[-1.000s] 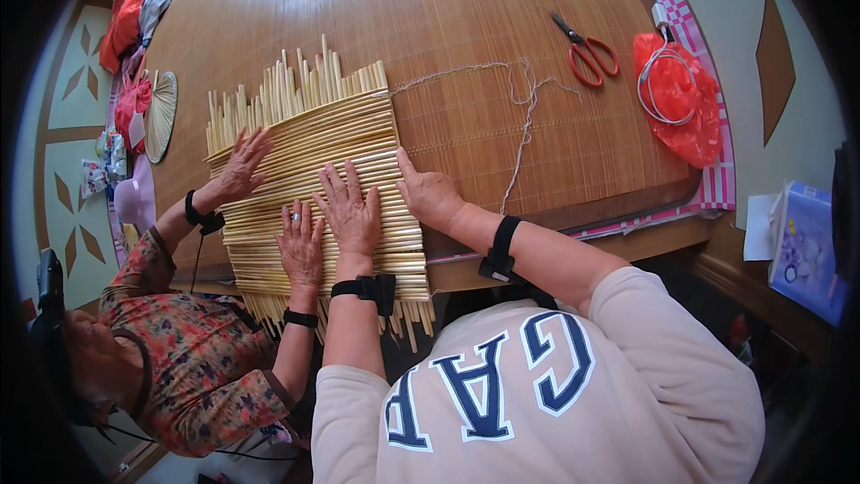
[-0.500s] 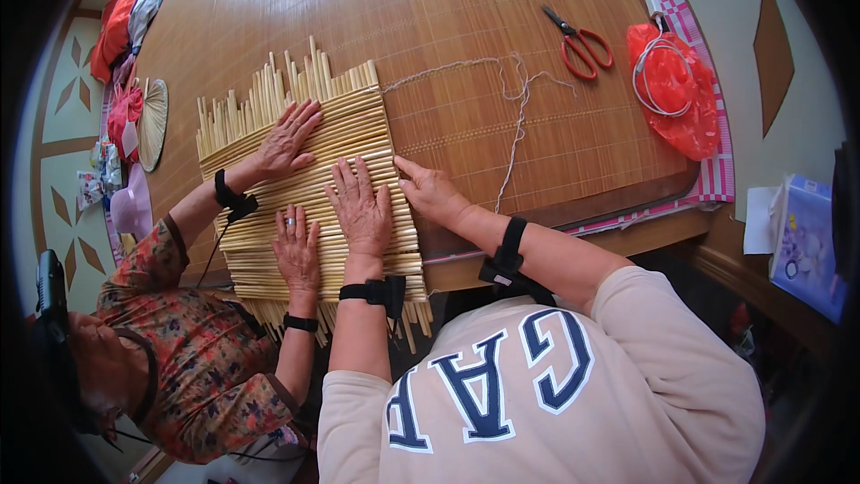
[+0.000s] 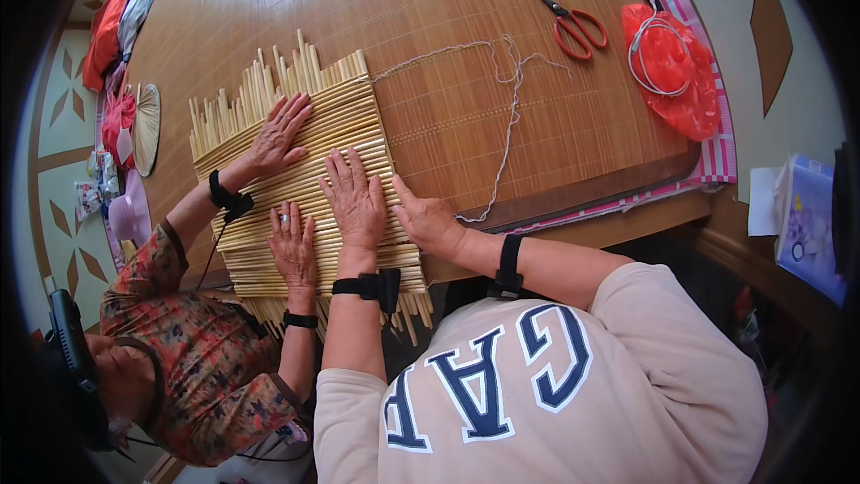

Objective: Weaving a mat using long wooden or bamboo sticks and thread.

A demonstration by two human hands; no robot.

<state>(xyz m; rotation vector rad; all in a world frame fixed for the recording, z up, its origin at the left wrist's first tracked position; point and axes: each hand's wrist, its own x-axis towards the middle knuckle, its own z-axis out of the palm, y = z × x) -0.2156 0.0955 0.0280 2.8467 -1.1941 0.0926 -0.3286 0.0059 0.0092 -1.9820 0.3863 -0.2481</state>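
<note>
A mat of thin pale wooden sticks (image 3: 358, 116), bound side by side, lies at the near edge of the table. My left hand (image 3: 356, 202) rests flat on it, fingers stretched out. Along the mat's right edge, my right hand (image 3: 428, 218) presses against the stick ends with its fingers extended. To my left, a co-worker's two hands (image 3: 276, 137) lie flat on the same mat. White string (image 3: 512, 112) runs from the mat's far right corner in a loose curve and comes back near my right wrist.
Red-handled scissors (image 3: 573, 25) lie at the far right of the table (image 3: 484, 0). Beside them is a red plastic bag (image 3: 674, 72) with a coiled white cable (image 3: 658, 54). A hand fan (image 3: 146, 130) is at the left edge. A blue tissue pack (image 3: 809, 224) stands at right.
My right hand has slid nearer to me along the mat's right edge. The view has shifted slightly. Both my left hand and the co-worker's hands stay on the mat.
</note>
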